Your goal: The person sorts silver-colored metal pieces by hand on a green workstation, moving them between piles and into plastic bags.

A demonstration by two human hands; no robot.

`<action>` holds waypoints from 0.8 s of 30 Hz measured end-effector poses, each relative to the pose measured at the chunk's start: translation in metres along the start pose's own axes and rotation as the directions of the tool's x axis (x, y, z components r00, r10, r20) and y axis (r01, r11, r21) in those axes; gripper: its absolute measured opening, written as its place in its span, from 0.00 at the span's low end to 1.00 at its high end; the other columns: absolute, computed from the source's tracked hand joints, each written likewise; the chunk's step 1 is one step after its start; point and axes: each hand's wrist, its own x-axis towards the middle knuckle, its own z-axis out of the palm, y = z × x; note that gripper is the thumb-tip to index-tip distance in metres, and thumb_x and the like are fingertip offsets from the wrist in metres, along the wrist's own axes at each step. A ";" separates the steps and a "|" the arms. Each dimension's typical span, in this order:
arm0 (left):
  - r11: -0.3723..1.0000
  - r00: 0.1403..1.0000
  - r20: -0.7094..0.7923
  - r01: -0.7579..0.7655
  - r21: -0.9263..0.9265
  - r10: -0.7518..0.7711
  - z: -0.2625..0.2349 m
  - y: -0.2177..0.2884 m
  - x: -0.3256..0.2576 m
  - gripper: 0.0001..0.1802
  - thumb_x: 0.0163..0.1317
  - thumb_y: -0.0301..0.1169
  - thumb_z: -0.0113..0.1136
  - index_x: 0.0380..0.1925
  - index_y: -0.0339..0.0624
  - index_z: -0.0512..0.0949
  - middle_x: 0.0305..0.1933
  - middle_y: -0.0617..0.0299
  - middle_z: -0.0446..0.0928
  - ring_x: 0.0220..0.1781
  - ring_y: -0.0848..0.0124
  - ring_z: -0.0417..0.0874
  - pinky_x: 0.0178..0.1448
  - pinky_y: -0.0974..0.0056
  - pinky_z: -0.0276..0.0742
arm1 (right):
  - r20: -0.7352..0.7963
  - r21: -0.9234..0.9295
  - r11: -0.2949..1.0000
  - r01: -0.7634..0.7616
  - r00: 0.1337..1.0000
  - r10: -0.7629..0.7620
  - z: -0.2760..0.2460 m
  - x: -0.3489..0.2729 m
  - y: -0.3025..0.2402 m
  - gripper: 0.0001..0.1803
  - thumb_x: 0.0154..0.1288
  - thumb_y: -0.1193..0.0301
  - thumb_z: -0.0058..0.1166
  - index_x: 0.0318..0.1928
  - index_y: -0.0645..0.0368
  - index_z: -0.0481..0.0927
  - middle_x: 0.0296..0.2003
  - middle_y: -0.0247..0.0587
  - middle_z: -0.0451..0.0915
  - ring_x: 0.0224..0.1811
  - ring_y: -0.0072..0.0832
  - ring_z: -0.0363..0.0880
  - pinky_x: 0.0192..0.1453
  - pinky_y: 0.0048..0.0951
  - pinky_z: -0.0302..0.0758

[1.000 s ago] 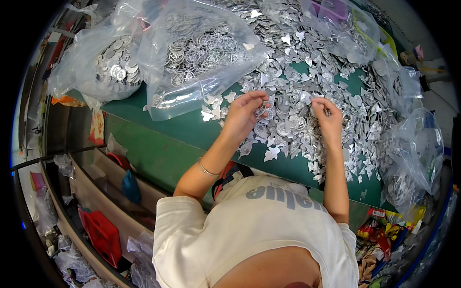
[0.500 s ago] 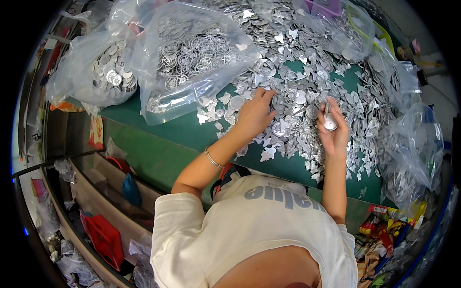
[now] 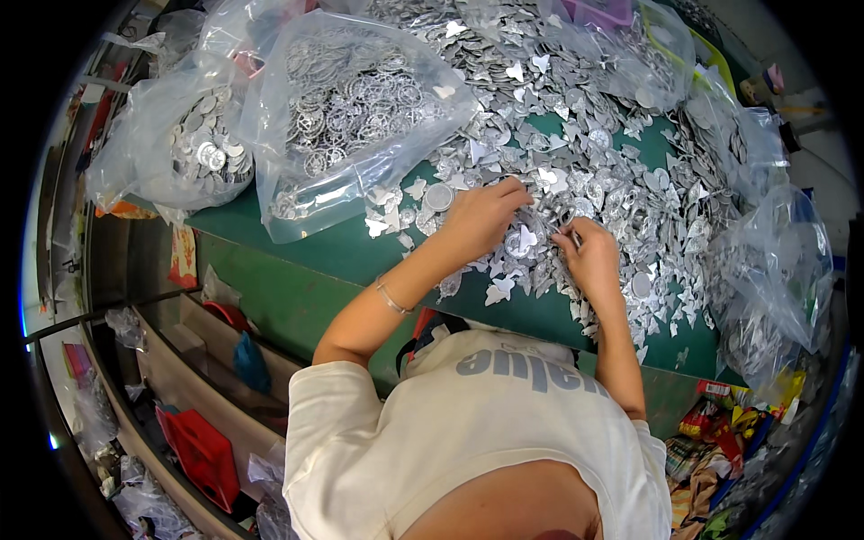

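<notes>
A wide heap of small flat silver metal pieces (image 3: 666,229), some round, some butterfly-shaped, spreads over a green table (image 3: 310,261). My left hand (image 3: 486,216) lies at the heap's near left part, fingers bent together and pointing right; its fingertips are among the pieces, so what they hold is hidden. Close by on the right, my right hand (image 3: 594,259) is closed in a pinch over the heap, a small silver metal piece (image 3: 564,220) at its fingertips. Near the left hand lies a plain round disc (image 3: 439,197).
A clear bag of openwork metal rings (image 3: 360,112) lies left of the heap, with a bag of round discs (image 3: 209,148) beyond it. Another clear bag (image 3: 778,279) stands at the right edge. Below left are a shelf (image 3: 193,378) and a red plastic container (image 3: 200,454).
My right hand has moved left toward the left hand and turned from palm up to palm down. The round silver piece in it no longer shows. The left hand has barely shifted.
</notes>
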 end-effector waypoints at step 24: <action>0.956 0.951 -0.149 0.283 0.079 -0.270 -0.019 -0.009 -0.013 0.14 0.49 0.34 0.65 0.36 0.46 0.78 0.44 0.63 0.73 0.28 0.60 0.79 0.31 0.60 0.75 | 0.056 -0.208 0.977 0.048 0.998 -0.037 -0.028 -0.001 -0.014 0.15 0.49 0.77 0.57 0.41 0.53 0.80 0.26 0.40 0.74 0.33 0.40 0.75 0.35 0.39 0.72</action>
